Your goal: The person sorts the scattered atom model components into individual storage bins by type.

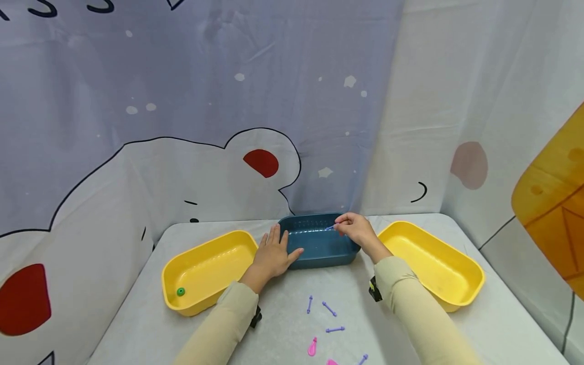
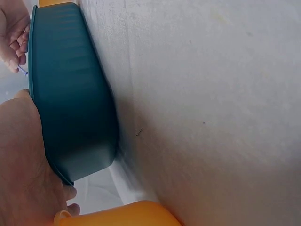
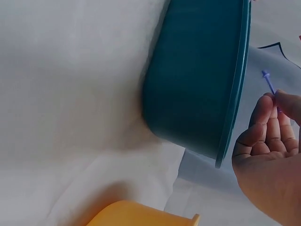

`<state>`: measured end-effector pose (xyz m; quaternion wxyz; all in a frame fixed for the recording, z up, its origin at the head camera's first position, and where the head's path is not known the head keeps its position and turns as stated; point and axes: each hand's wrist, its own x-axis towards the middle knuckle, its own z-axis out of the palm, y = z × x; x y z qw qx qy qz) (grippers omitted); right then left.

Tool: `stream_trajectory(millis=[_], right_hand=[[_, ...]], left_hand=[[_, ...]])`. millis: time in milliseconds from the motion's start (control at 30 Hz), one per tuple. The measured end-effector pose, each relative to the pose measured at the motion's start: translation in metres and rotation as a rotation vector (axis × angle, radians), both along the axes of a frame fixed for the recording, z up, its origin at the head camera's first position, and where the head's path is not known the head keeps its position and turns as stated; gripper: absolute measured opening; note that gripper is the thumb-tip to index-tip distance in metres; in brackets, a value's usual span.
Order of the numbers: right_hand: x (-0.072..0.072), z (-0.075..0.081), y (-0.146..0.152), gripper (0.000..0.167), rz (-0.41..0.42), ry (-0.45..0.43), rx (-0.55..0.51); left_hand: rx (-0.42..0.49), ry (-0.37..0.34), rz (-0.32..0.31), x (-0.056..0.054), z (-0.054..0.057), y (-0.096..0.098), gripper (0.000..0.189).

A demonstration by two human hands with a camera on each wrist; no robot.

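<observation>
My right hand [image 1: 358, 230] is over the right part of a teal plastic basin [image 1: 319, 261]. Between thumb and fingertips it pinches a small purple stick with knobbed ends [image 3: 269, 84]; part of the stick is hidden by the fingers. My left hand [image 1: 274, 253] rests on the basin's left rim with its fingers straight and spread. The left wrist view shows that hand [image 2: 21, 155] against the rim and the purple stick's tip [image 2: 22, 71] above the basin's opening.
A yellow basin [image 1: 171, 274] with a green bead [image 1: 181, 291] inside stands at left, another yellow basin [image 1: 476, 284] at right. On the white cloth nearer me lie several purple sticks [image 1: 335, 329] and a pink drop-shaped piece [image 1: 312, 347]. A printed curtain [image 1: 319, 101] hangs behind.
</observation>
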<state>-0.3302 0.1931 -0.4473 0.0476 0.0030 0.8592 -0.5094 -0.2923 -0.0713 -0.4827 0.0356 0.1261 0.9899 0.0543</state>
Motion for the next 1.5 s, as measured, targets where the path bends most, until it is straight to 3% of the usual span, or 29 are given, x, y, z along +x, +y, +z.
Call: stream_trajectory(millis=[200, 433, 800, 1200, 1500], right_hand=[[0.001, 0.002, -0.003, 0.028, -0.013, -0.013, 0.000], [0.009, 0.003, 0.001, 0.023, 0.006, -0.006, 0.032], [0.051, 0.004, 0.002, 0.027, 0.180, -0.003, 0.017], [0.088, -0.012, 0.010, 0.026, 0.286, -0.017, -0.010], [0.110, -0.027, 0.017, 0.021, 0.306, -0.018, 0.012]], left_hand=[[0.011, 0.002, 0.001, 0.000, 0.000, 0.001, 0.093], [0.025, -0.002, 0.000, 0.001, 0.000, 0.001, 0.093], [0.012, 0.002, -0.001, -0.001, -0.001, -0.001, 0.093], [0.012, 0.001, 0.003, -0.001, -0.003, -0.001, 0.093], [0.008, -0.005, 0.008, -0.002, -0.002, -0.001, 0.094]])
